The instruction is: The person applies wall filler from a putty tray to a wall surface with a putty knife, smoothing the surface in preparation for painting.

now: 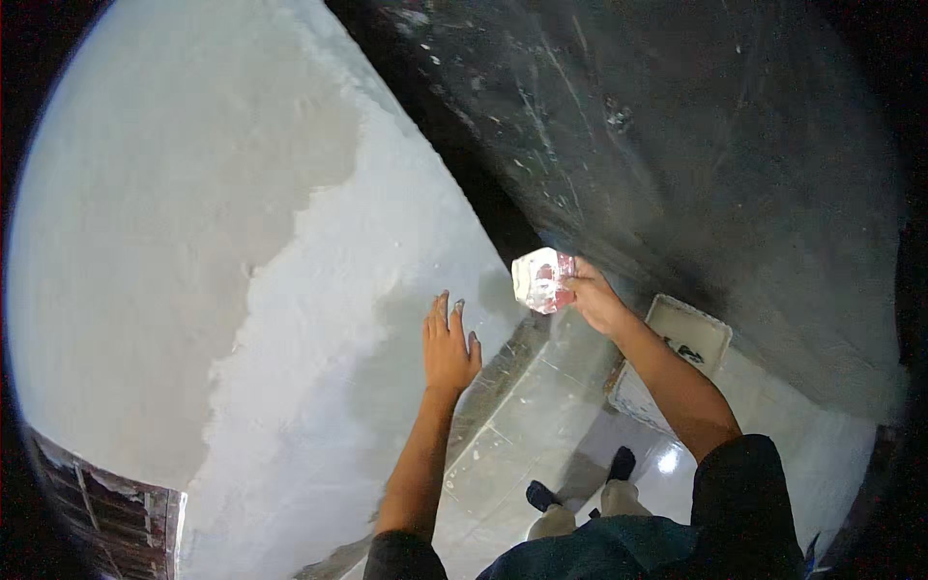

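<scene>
My right hand (598,298) grips a small, flat red scraper (545,280) by its edge. White putty covers much of its face. It is held up near the wall's edge, beside the dark gap. My left hand (450,348) is open with fingers stretched out, in front of the pale wall (333,309); I cannot tell whether it touches the surface. A bright white coat spreads over the wall's middle. Greyer patches lie to its left and just behind my left hand.
A pale rectangular tub (688,333) with smeared sides and something dark inside stands on the tiled floor (570,425) beneath my right arm. A dark, scuffed surface (677,145) rises at the right. A brown wooden lattice (101,512) sits at the lower left.
</scene>
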`<state>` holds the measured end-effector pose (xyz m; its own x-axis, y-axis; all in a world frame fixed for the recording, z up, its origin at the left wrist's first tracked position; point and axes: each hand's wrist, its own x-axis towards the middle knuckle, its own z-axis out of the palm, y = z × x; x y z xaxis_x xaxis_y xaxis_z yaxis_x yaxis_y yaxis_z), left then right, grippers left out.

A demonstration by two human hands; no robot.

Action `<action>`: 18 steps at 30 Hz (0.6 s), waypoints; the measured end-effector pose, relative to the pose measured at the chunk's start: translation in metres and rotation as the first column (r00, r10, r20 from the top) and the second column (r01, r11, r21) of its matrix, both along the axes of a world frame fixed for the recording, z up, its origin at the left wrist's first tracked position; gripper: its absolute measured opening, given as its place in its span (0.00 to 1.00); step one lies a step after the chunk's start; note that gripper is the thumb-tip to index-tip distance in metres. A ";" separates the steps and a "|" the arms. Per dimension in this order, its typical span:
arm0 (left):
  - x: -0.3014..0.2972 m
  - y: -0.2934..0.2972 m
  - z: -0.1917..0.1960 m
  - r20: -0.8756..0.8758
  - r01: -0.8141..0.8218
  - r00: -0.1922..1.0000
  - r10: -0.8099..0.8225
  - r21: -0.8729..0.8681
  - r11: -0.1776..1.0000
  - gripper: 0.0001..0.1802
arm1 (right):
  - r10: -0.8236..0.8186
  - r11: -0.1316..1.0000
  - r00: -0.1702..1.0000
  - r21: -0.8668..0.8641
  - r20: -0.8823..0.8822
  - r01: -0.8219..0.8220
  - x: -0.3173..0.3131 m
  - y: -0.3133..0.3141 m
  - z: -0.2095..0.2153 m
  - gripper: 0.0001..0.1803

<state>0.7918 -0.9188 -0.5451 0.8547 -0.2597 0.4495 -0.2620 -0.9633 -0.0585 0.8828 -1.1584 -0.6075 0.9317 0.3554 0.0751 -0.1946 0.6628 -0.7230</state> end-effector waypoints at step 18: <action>-0.025 0.008 0.062 0.208 -0.056 0.977 -0.048 0.465 0.883 0.28 | -0.346 0.938 0.890 0.083 0.297 0.337 0.009 0.042 -0.012 0.17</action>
<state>0.7665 -0.9105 -0.4832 0.7572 -0.4799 0.4432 -0.1903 -0.8111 -0.5531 0.8918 -1.1167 -0.6195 0.9260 0.0128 0.3773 0.2721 0.6701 -0.6906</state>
